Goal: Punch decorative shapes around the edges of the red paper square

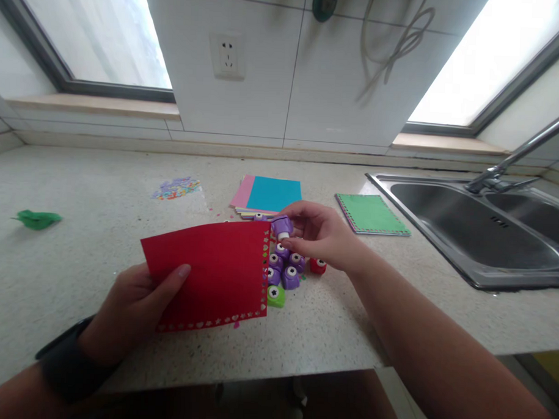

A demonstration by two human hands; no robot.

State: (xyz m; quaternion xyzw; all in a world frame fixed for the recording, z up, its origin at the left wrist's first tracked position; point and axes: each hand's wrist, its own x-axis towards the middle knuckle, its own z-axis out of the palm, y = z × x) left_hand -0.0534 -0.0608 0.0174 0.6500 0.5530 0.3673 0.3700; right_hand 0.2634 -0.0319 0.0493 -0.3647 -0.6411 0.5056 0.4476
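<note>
Red paper (208, 274): held in the left hand near the counter's (330, 333) front edge; lower border touching or not, can't tell.
Left hand (132, 305): thumb on top, fingers clamped on the side away from the punch. Good spot, well clear of the holes; should keep the sheet taut, unbent.
Right hand (322, 235): fingers clamped on the purple punch (282, 227), at the paper's corner facing the counter's back edge.
Punching: likely the step in hand. Best to seat the border fully and squarely in the slot, match the spacing of the row, press straight, free the sheet gently so thin bits don't tear.
Hidden: slot, so unclear if paper is in it; left fingertips under the sheet; parts of the other purple punches (292, 278).
Cut off: both forearms.
Hard to read: cutter shapes, loose scraps (177, 188).
</note>
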